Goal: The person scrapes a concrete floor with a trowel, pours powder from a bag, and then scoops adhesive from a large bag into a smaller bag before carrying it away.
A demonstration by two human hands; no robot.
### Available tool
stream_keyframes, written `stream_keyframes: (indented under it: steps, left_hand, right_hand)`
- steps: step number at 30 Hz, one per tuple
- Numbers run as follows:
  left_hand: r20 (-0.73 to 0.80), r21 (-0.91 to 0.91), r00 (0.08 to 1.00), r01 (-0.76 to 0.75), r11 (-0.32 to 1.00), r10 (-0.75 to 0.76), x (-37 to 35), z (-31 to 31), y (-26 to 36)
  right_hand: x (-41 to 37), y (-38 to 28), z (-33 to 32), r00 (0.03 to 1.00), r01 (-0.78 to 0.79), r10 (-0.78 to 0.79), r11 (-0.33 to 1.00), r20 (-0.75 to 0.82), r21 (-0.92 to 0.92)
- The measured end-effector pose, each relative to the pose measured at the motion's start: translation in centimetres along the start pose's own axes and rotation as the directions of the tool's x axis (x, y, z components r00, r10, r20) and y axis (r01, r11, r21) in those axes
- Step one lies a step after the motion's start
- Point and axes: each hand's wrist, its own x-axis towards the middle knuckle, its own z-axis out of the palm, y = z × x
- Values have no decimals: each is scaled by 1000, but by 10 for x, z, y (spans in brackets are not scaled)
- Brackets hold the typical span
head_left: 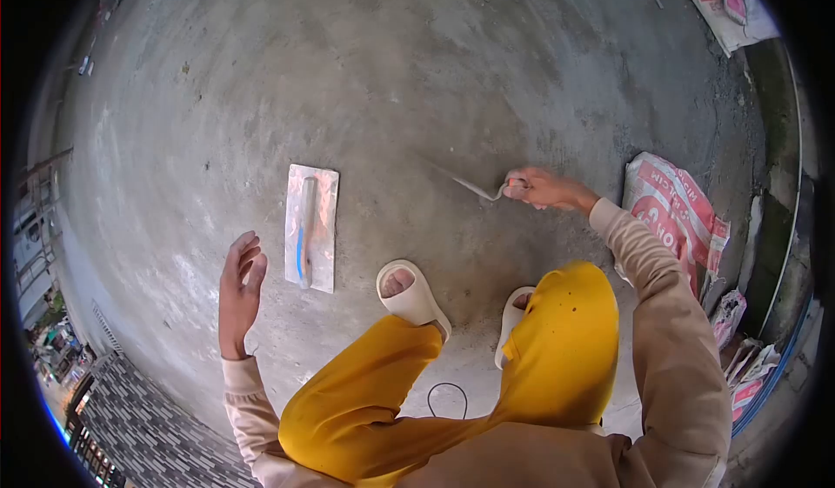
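Observation:
My right hand (541,189) is closed round the handle of a trowel (474,188), whose thin blade points left, low over the grey concrete floor (365,79). Seen nearly edge-on, the blade is hard to make out toward its tip. A rectangular plastering float (323,227) lies flat on the floor, its long handle with a blue part facing up. To the left of that float is my left hand (240,284), raised with the fingers loosely extended and nothing in it. The float and the left hand are apart.
On the right lies a red and white cement bag (670,210), with another torn bag (726,5) at the upper right. My feet in pale slippers (416,301) are just below the float and trowel. A thin black loop (447,386) lies between my legs.

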Motion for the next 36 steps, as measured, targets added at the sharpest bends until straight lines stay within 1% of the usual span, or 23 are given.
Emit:
stream_keyframes:
  steps: [2,4,5,6,7,8,9,11,12,13,14,16,18,21,23,25,26,28,29,31,32,34,36]
  left_hand:
    - [-187,28,977,-102,994,105,-77,-17,63]
    - [-379,106,920,-67,992,103,-156,-10,101]
    - [-390,179,911,-72,981,138,-192,-2,103]
    - [-408,207,878,-179,962,251,-212,16,105]
    - [-230,197,963,-94,976,139,-228,20,102]
    - [-35,199,999,-15,980,22,-240,22,103]
    - [-49,176,998,-18,984,27,-246,28,104]
    - [-285,5,937,213,977,-202,-254,38,107]
    - [-363,96,914,229,969,-180,-250,41,118]
    - [-378,80,910,216,973,-171,-254,42,117]
    - [-317,123,939,183,975,-136,-260,44,115]
    - [-262,147,960,144,979,-102,-266,47,113]
    - [-311,99,943,155,983,-118,-272,50,107]
    - [-340,68,927,195,978,-161,-284,50,104]
    - [-360,71,915,223,972,-183,-290,50,102]
    - [-326,79,925,230,970,-193,-292,49,97]
    - [-324,77,923,245,967,-208,-292,49,95]
    - [-317,129,942,162,978,-114,-287,50,95]
    - [-315,132,940,179,975,-129,-285,47,93]
    - [21,-176,990,139,975,-137,-276,32,81]
    - [-12,-297,999,-44,954,42,-258,31,61]
    - [-148,-399,988,-10,917,-54,-210,34,26]
    - [-396,-56,916,41,998,-60,-141,49,-17]
  right_hand:
    - [-12,15,-56,983,-57,75,992,-166,111]
    - [-22,24,-107,926,-115,123,992,-358,42]
    - [-23,26,-121,927,-107,104,994,-360,13]
    - [-21,28,-132,861,-122,16,977,-508,-176]
    - [-15,30,-142,772,-161,-105,922,-626,-353]
    - [-5,30,-132,771,-87,-181,919,-610,-383]
    - [-2,9,-100,766,-20,-250,911,-592,-411]
    - [10,-23,-42,960,69,-141,955,-240,-288]
    - [8,-53,-10,983,129,-160,951,-89,-282]
    - [40,-29,6,904,396,-425,798,42,-455]
    - [45,-40,5,899,403,-435,784,46,-472]
    - [56,-63,1,971,221,-153,873,185,-435]
    - [73,-63,-48,974,220,-175,874,142,-434]
    - [89,-44,-150,949,42,-127,959,-290,-281]
    - [75,-60,-197,869,-12,-191,914,-456,-406]
    - [65,-81,-211,840,-132,-180,847,-512,-515]
    - [62,-85,-198,848,-131,-175,846,-500,-517]
    - [51,-91,-132,886,61,-269,875,-378,-479]
    - [52,-85,-97,945,103,-223,898,-241,-428]
    - [43,-93,-25,983,180,-175,834,60,-522]
    - [43,-96,-6,968,236,-137,775,209,-586]
    - [60,-93,-16,975,215,-140,803,174,-556]
    - [79,-95,-48,986,159,-167,859,26,-486]
